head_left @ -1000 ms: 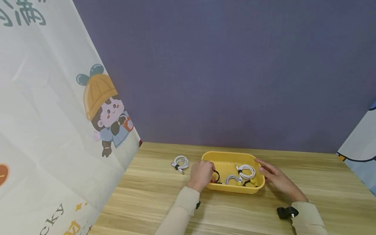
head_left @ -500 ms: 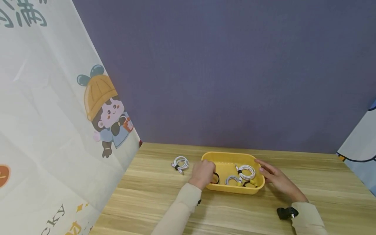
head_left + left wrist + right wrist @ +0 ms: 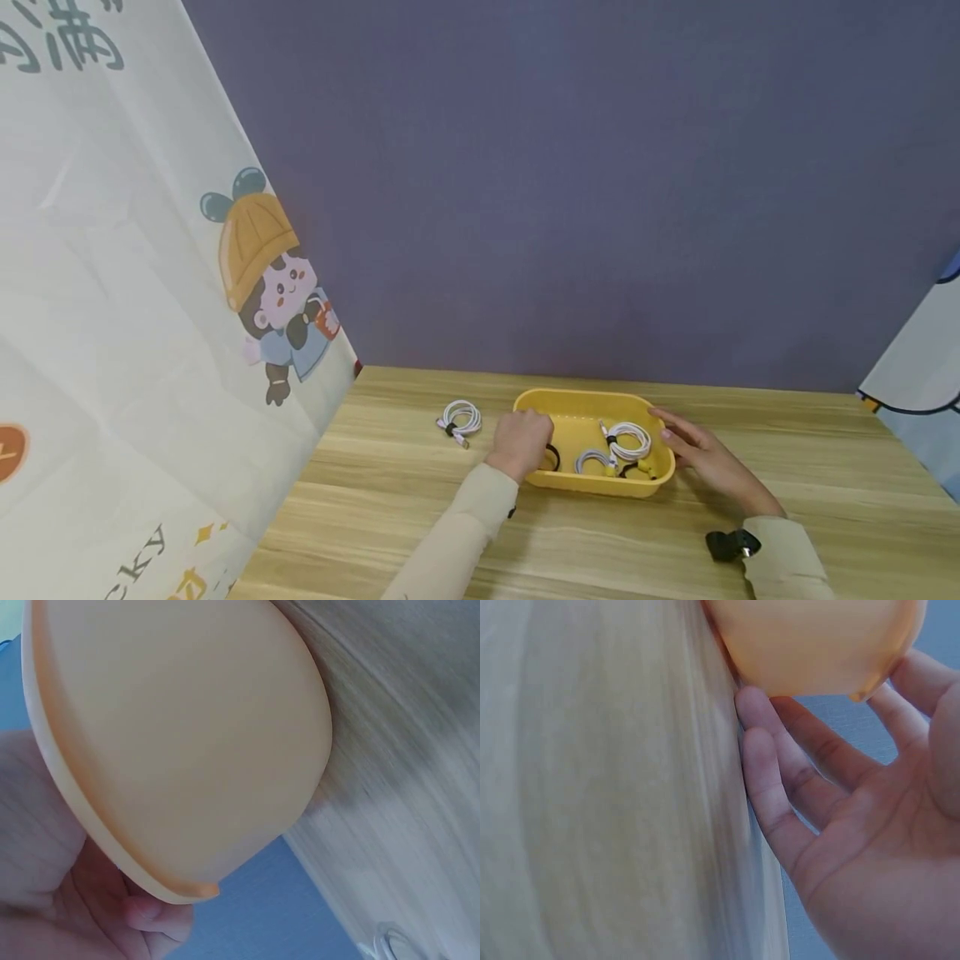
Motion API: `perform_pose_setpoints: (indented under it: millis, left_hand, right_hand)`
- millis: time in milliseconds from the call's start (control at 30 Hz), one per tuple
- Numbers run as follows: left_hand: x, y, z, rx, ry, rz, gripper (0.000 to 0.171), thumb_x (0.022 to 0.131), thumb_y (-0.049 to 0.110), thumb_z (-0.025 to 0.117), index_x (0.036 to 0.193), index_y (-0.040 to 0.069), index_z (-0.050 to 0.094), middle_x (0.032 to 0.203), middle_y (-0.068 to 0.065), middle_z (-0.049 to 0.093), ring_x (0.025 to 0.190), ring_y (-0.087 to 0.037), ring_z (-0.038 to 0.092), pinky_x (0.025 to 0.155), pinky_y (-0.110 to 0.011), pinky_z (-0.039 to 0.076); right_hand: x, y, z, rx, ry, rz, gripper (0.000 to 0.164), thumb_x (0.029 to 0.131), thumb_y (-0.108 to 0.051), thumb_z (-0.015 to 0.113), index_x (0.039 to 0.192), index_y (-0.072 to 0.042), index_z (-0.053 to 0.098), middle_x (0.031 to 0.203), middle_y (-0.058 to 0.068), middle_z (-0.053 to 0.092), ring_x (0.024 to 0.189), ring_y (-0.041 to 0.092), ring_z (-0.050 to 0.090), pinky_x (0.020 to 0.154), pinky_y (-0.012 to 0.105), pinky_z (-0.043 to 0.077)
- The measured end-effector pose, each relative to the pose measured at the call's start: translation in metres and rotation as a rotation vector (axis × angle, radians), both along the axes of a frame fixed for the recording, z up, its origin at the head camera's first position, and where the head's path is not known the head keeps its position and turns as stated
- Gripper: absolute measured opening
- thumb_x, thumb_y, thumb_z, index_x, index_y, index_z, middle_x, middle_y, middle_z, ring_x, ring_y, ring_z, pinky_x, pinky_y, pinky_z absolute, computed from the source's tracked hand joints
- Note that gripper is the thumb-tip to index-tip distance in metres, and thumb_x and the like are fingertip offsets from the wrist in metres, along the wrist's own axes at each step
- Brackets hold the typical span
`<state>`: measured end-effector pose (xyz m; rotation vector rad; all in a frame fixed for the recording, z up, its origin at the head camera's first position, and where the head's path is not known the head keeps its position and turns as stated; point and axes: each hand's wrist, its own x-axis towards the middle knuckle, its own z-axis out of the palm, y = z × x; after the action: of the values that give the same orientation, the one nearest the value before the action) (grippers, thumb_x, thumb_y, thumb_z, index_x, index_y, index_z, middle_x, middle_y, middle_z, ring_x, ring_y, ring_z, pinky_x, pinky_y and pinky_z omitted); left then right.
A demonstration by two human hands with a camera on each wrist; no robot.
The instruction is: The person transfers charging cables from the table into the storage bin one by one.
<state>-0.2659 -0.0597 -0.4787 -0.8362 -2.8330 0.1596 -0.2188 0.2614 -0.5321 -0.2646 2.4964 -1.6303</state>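
A yellow plastic bin [image 3: 577, 427] stands on the table. My left hand [image 3: 522, 440] reaches over its left end with curled fingers, gripping a black cable [image 3: 556, 458] whose loop shows beside the knuckles; its fingertips are hidden in the head view. In the left wrist view the bin's end wall [image 3: 187, 727] covers part of that hand. Against the bin's right end, my right hand [image 3: 708, 460] rests with fairly straight fingers [image 3: 765, 761] on the outer wall. Inside lie a coiled white cable [image 3: 643, 442], a grey cable [image 3: 592, 455] and a yellow-and-black cable [image 3: 647, 468].
Left of the bin, a white cable [image 3: 459, 407] lies coiled on the wooden table [image 3: 375, 467], with a black strap round it. A dark blue-grey panel [image 3: 585, 208] rises behind the table. On the left hangs a white sheet [image 3: 135, 292] with a cartoon print.
My left hand has shifted slightly right within the bin, and the red piece and black end seen below it earlier are now hidden. The right hand and the bin stay in place.
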Motion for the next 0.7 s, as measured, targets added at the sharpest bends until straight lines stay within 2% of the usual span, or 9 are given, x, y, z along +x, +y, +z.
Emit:
perform_pose_setpoints:
  millis: [100, 167, 267, 333, 400, 467, 567, 700]
  left_hand:
    - [0.0006, 0.0008, -0.0009, -0.024, 0.014, 0.004, 0.037, 0.083, 0.007, 0.074, 0.055, 0.025, 0.057, 0.066, 0.007, 0.068, 0.062, -0.013, 0.064, 0.045, -0.031, 0.048]
    - [0.0004, 0.0016, -0.0021, -0.039, 0.027, 0.008, 0.033, 0.085, 0.01, 0.075, 0.059, 0.024, 0.062, 0.068, 0.006, 0.07, 0.063, -0.014, 0.066, 0.045, -0.031, 0.049]
    - [0.0003, 0.0028, -0.003, -0.06, 0.036, 0.015, 0.029, 0.087, 0.011, 0.074, 0.062, 0.023, 0.065, 0.07, 0.005, 0.071, 0.063, -0.015, 0.067, 0.045, -0.032, 0.05]
    - [0.0, 0.0037, -0.0034, -0.068, 0.036, 0.019, 0.029, 0.087, 0.012, 0.074, 0.062, 0.022, 0.065, 0.07, 0.005, 0.071, 0.064, -0.015, 0.067, 0.045, -0.033, 0.05]
    - [0.0, 0.0042, -0.0037, -0.074, 0.03, 0.022, 0.03, 0.088, 0.012, 0.074, 0.062, 0.022, 0.064, 0.069, 0.005, 0.07, 0.063, -0.015, 0.067, 0.044, -0.033, 0.05]
    - [-0.0001, 0.0047, -0.004, -0.078, 0.025, 0.024, 0.03, 0.089, 0.012, 0.073, 0.063, 0.022, 0.064, 0.069, 0.005, 0.07, 0.062, -0.015, 0.066, 0.044, -0.033, 0.05]
    - [-0.0003, 0.0058, -0.0042, -0.085, 0.02, 0.029, 0.028, 0.089, 0.012, 0.073, 0.064, 0.022, 0.066, 0.069, 0.005, 0.07, 0.063, -0.015, 0.066, 0.044, -0.033, 0.05]
    - [-0.0004, 0.0075, -0.0041, -0.092, 0.005, 0.038, 0.022, 0.088, 0.011, 0.073, 0.069, 0.022, 0.07, 0.073, 0.004, 0.072, 0.066, -0.016, 0.068, 0.047, -0.033, 0.052]
  right_hand:
    - [0.0001, -0.0007, 0.0002, 0.013, 0.0, -0.002, 0.057, 0.112, -0.034, 0.042, 0.163, -0.016, 0.027, 0.165, 0.03, 0.023, 0.112, -0.004, 0.061, 0.08, 0.029, 0.062]
    - [0.0003, -0.0014, 0.0006, 0.018, 0.002, -0.007, 0.057, 0.111, -0.034, 0.042, 0.163, -0.016, 0.027, 0.165, 0.03, 0.024, 0.119, 0.013, 0.064, 0.08, 0.029, 0.062]
    - [0.0002, -0.0013, 0.0007, 0.025, 0.008, -0.006, 0.057, 0.112, -0.034, 0.042, 0.163, -0.015, 0.027, 0.165, 0.031, 0.023, 0.127, 0.038, 0.059, 0.081, 0.028, 0.061]
    - [0.0003, -0.0009, 0.0006, 0.023, 0.013, -0.004, 0.057, 0.112, -0.033, 0.042, 0.163, -0.015, 0.027, 0.165, 0.031, 0.022, 0.128, 0.044, 0.057, 0.081, 0.028, 0.061]
    - [0.0003, -0.0003, 0.0002, 0.023, 0.017, -0.002, 0.057, 0.112, -0.033, 0.042, 0.163, -0.014, 0.027, 0.165, 0.031, 0.022, 0.126, 0.034, 0.061, 0.081, 0.028, 0.061]
    - [0.0003, 0.0004, -0.0005, 0.019, 0.02, 0.003, 0.056, 0.112, -0.032, 0.041, 0.163, -0.014, 0.027, 0.165, 0.031, 0.022, 0.121, 0.014, 0.064, 0.081, 0.028, 0.061]
    - [-0.0001, 0.0014, -0.0015, 0.012, 0.022, 0.009, 0.056, 0.112, -0.032, 0.041, 0.163, -0.013, 0.026, 0.165, 0.032, 0.021, 0.11, -0.011, 0.058, 0.081, 0.027, 0.061]
    - [-0.001, 0.0021, -0.0027, 0.013, 0.024, 0.009, 0.057, 0.112, -0.032, 0.041, 0.163, -0.012, 0.026, 0.165, 0.032, 0.02, 0.106, -0.019, 0.054, 0.081, 0.027, 0.061]
